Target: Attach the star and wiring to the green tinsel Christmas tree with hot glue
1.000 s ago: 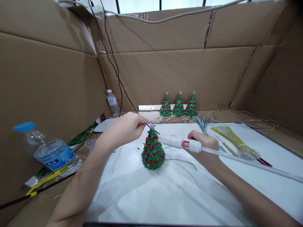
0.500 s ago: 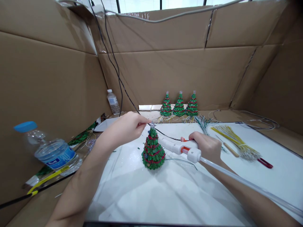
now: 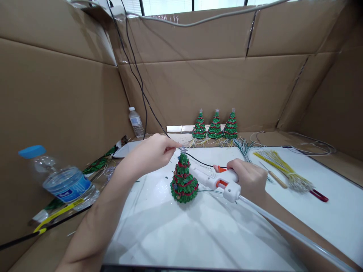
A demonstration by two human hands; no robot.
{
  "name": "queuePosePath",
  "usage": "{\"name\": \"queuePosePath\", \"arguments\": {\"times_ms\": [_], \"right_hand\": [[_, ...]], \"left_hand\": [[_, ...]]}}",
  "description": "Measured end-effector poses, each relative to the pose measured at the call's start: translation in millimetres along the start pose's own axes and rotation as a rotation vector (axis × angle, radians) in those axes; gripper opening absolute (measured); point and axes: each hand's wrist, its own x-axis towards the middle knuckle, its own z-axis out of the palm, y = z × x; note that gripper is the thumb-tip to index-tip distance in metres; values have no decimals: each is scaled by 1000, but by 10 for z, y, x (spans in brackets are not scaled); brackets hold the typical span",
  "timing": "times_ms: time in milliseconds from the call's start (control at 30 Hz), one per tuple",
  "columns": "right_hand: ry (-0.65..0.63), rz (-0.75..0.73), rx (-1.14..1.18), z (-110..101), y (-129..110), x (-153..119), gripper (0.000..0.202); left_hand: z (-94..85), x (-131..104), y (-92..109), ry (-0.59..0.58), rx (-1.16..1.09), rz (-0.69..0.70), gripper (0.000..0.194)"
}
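Observation:
A small green tree [image 3: 184,181] with red garlands stands upright on the white board [image 3: 159,234], a clear star [image 3: 183,149] at its top. My left hand [image 3: 159,153] pinches the star between thumb and fingertip. In my right hand [image 3: 248,173] is a white and orange glue gun [image 3: 211,179], its nozzle close to the upper right side of the tree. A long clear glue stick [image 3: 289,224] runs out of the back of the gun to the lower right. A thin dark wire [image 3: 211,190] lies beside the tree's base.
Three similar trees [image 3: 214,126] stand at the back. On the right lie a bundle of yellow wires [image 3: 279,166], a wooden-handled awl [image 3: 278,179] and a red-handled tool [image 3: 320,195]. Bottles [image 3: 69,185] stand or lean on the left. Cardboard walls [image 3: 198,83] surround the board.
The glue gun has tilted slightly, its back end a little lower and further left. My left hand keeps its pinch at the star, and the tree stands in the same place.

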Motion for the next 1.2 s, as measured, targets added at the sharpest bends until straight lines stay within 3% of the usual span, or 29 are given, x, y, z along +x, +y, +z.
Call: {"name": "queuePosePath", "arguments": {"times_ms": [1200], "right_hand": [[9,-33,-58,-30,-41,8,24]], "left_hand": [[-27,-15,29,12,15,21,36]]}}
